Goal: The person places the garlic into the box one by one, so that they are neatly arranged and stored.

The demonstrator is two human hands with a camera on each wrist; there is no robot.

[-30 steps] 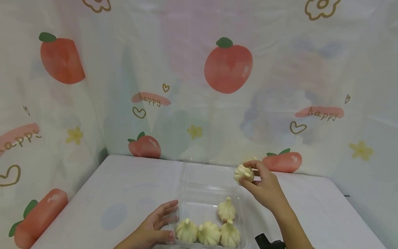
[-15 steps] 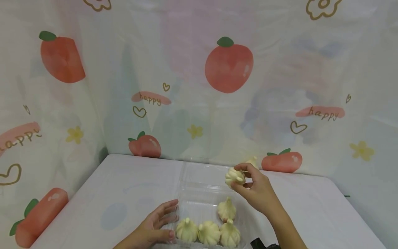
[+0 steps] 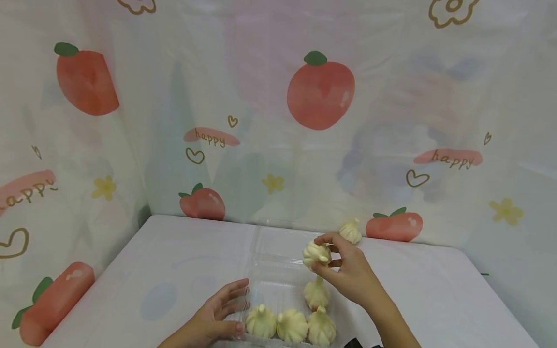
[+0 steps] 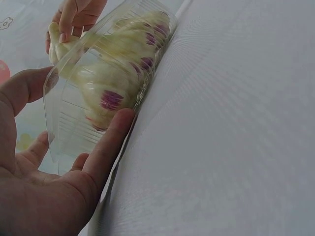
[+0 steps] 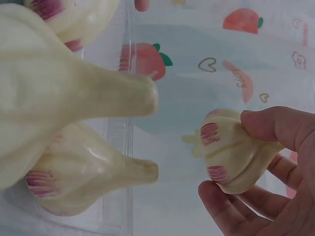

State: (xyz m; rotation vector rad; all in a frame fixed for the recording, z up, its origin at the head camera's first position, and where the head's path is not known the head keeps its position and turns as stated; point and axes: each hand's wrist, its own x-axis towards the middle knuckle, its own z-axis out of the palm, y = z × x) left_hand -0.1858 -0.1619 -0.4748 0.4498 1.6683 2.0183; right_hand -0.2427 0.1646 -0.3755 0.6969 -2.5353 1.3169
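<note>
Between thumb and fingers, my right hand [image 3: 354, 275] holds a garlic bulb [image 3: 316, 254] above the clear plastic box [image 3: 278, 285]. The right wrist view shows the same bulb [image 5: 236, 150] pinched by the right hand [image 5: 275, 172], purple streaks on its side. Four bulbs lie in the box: three in the near row, such as the middle one [image 3: 292, 326], and one [image 3: 316, 294] behind the right one. My left hand [image 3: 213, 314] rests against the box's left side, fingers spread; in the left wrist view the hand [image 4: 54, 172] touches the box wall [image 4: 64, 132].
Another garlic bulb [image 3: 350, 231] stands at the back of the white table [image 3: 196, 246], beyond my right hand. The box's clear lid [image 3: 283, 244] lies folded back toward the rear. A black object [image 3: 353, 343] shows at the bottom edge, beside the right forearm.
My right hand has moved left and slightly nearer with its bulb, from the lid's right edge to over the box. The rear bulb has come into fuller view. The left hand stays in place.
</note>
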